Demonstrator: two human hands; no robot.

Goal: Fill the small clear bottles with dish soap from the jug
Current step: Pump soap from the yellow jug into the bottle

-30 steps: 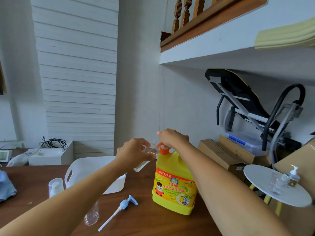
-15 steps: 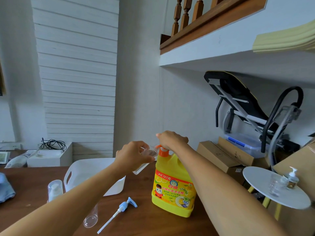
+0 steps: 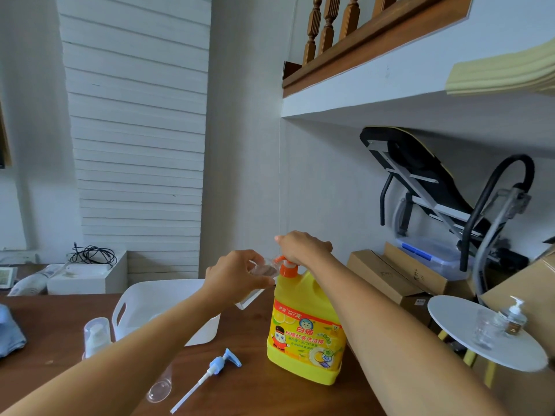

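Observation:
A yellow dish soap jug (image 3: 304, 328) with an orange pump top stands on the brown table. My right hand (image 3: 303, 247) rests on the pump head, fingers closed over it. My left hand (image 3: 234, 276) holds a small clear bottle (image 3: 264, 270) tilted, its mouth right at the orange spout. A second clear bottle (image 3: 160, 388) lies on its side near the front edge, partly hidden by my left forearm. A blue-and-white pump dispenser (image 3: 210, 372) lies loose beside it.
A white plastic basket (image 3: 156, 295) sits left of the jug, with a capped clear container (image 3: 96, 334) in front of it. A round white side table (image 3: 450, 313) at the right carries a glass and a pump bottle. Cardboard boxes (image 3: 387, 276) stand behind.
Both hands and the jug hold almost the same pose. The view has shifted slightly, nothing else moved.

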